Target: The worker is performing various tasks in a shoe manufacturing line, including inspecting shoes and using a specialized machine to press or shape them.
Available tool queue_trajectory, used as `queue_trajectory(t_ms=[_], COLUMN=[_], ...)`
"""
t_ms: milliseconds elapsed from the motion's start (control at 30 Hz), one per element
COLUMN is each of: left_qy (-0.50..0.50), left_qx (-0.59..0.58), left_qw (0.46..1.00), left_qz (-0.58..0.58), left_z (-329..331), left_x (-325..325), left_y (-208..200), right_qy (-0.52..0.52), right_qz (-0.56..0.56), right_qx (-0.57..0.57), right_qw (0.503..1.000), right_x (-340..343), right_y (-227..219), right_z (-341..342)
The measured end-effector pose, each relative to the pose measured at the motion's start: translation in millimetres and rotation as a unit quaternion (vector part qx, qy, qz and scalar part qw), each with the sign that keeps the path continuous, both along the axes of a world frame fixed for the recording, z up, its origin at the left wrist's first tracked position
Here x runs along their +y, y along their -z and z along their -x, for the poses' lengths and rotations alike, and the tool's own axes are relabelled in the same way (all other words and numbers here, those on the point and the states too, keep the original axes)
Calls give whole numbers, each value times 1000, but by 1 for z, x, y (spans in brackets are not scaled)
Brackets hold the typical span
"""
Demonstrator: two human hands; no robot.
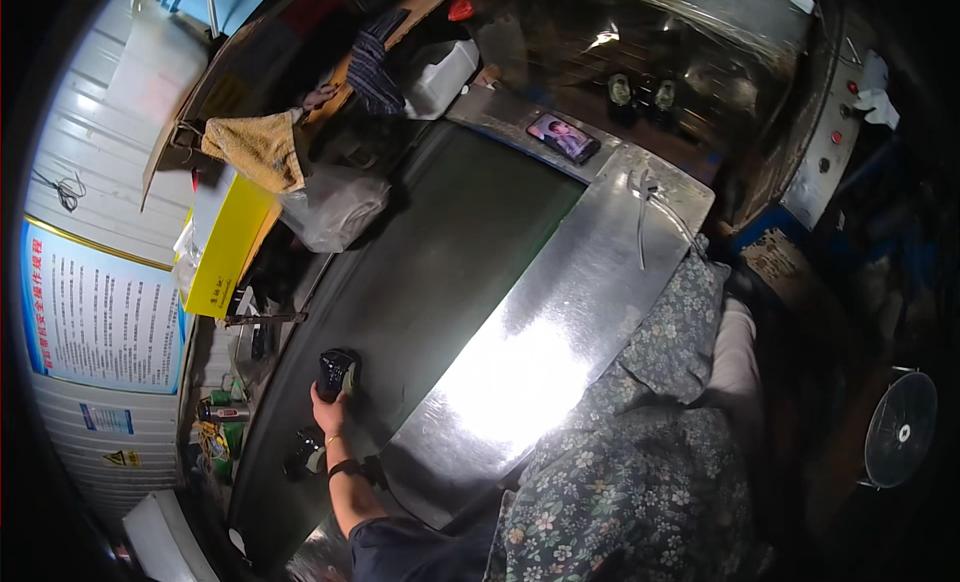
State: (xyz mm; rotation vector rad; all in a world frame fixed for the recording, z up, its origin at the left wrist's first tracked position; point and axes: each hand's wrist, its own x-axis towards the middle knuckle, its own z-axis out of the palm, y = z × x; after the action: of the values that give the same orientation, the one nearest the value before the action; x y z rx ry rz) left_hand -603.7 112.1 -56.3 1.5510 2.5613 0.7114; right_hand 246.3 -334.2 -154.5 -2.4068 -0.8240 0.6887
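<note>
My left hand (327,410) reaches out over a dark green conveyor belt (440,252), its fingers closed around a glossy black shoe-like piece (337,370). The piece sits at the belt's left side, and its exact kind is hard to make out. Nearer to me, a second black piece (303,454) with a pale patch lies on the belt beside my wrist. A dark band and a thin bracelet circle that wrist. My right hand does not show; flowered cloth covers my body and lap at the lower right.
A shiny metal ledge (600,272) runs along the belt's right side. A phone (564,139) and a loose cord (650,204) lie at its far end. Beyond, two dark pieces (640,94) stand inside a machine. At left are a yellow box (228,247), plastic bag (335,204) and cloth (255,150).
</note>
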Motion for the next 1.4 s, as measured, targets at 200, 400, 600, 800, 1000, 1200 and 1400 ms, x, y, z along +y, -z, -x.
queue_trajectory(t_ms=[200, 400, 600, 800, 1000, 1200, 1400], left_qy=[-181, -48, -25, 171, 291, 550, 453], left_qx=[32, -135, 3, -691, -869, -621, -657], left_qw=[976, 984, 1000, 702, 156, 507, 517], left_qz=[118, 109, -5, 3, 370, 234, 309], left_z=[20, 19, -76, -196, -408, -547, -621], left_x=[1, -30, -32, -69, -127, -132, -148], left_y=[7, 13, 38, -36, -38, -109, -114], right_qy=[12, 34, 38, -73, -315, -291, -298], right_qz=[-39, -49, -262, -364, -559, -457, -355], right_qx=[34, -14, -6, 160, 99, -202, -179], right_qw=[999, 998, 964, 914, 761, 816, 868], right_x=[26, 0, 91, 235, 260, 194, 186], right_y=[-6, 36, -1, -137, -260, -278, -252], right_z=[1, -3, -9, 42, 124, 122, 114])
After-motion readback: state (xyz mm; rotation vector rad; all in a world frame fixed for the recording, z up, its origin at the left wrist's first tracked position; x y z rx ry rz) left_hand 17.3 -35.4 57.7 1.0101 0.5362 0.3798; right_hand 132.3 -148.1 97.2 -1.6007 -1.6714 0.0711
